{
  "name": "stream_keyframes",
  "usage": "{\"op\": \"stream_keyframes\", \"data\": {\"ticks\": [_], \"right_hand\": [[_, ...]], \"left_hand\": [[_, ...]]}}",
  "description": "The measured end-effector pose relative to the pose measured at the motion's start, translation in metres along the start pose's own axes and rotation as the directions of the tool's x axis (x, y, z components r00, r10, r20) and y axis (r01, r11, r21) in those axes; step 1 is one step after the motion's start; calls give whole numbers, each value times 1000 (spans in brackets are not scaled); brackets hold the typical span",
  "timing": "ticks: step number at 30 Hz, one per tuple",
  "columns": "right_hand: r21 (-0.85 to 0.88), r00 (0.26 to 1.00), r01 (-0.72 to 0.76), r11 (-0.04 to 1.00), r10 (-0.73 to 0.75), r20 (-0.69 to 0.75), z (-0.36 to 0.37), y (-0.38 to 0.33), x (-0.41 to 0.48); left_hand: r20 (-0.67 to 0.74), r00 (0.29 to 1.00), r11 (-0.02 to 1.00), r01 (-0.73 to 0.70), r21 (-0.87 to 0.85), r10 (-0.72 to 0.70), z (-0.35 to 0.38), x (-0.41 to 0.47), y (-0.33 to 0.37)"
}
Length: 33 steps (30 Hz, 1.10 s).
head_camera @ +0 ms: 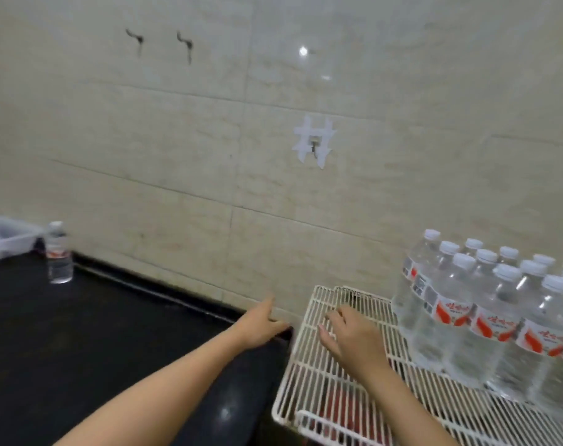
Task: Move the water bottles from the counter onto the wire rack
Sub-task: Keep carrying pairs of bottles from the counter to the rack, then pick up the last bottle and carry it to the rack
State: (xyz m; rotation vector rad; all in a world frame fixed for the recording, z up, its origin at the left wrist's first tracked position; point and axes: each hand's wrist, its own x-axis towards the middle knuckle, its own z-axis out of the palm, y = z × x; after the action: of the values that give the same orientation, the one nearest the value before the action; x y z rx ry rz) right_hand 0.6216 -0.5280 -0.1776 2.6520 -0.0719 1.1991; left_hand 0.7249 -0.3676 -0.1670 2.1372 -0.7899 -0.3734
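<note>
One clear water bottle (59,253) with a white cap stands upright on the black counter (112,333) at the far left, near the wall. Several more bottles (486,317) with red and white labels stand packed together on the right part of the white wire rack (309,375). My left hand (263,323) rests on the counter's right end by the wall, fingers apart, holding nothing. My right hand (351,336) lies flat on the rack's bare left part, fingers spread, just left of the bottles.
A white plastic tray (3,239) sits at the far left edge behind the lone bottle. The tiled wall (209,140) carries small hooks. Something red shows dimly under the rack.
</note>
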Motion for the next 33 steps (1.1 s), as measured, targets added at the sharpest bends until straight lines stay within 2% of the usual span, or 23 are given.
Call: {"op": "stream_keyframes", "data": {"ticks": [3,7,10,14,17,21,24,29,33], "right_hand": [[71,990,80,994,-88,114,22,-93,28],[169,951,212,963,-243,191,41,-223,63],[233,910,275,933,-331,250,54,-313,80],[305,815,371,877,-465,345,62,-412,91],[378,790,390,840,-516,331,64,-463,105],[504,729,336,796,-559,396,87,-505,122],[523,736,248,815,-510,445,123,-526,139],[552,735,-1,834,-374,565,195,-554,188],[559,720,-307,770,-195,665,265,-569,251]], "left_hand": [[-154,978,989,146,19,-141,-81,-52,-83],[-372,883,946,322,35,-286,-178,-138,-174],[-488,788,897,441,23,-375,-231,-205,-228],[-621,629,806,592,-9,-469,-281,-288,-282],[-701,511,764,641,-75,-497,-308,-333,-311],[-716,428,711,690,-134,-551,-326,-367,-347],[-725,393,689,708,-153,-565,-339,-375,-373],[-758,353,676,721,-154,-549,-390,-352,-419],[-758,365,687,712,-147,-540,-444,-295,-463]]}}
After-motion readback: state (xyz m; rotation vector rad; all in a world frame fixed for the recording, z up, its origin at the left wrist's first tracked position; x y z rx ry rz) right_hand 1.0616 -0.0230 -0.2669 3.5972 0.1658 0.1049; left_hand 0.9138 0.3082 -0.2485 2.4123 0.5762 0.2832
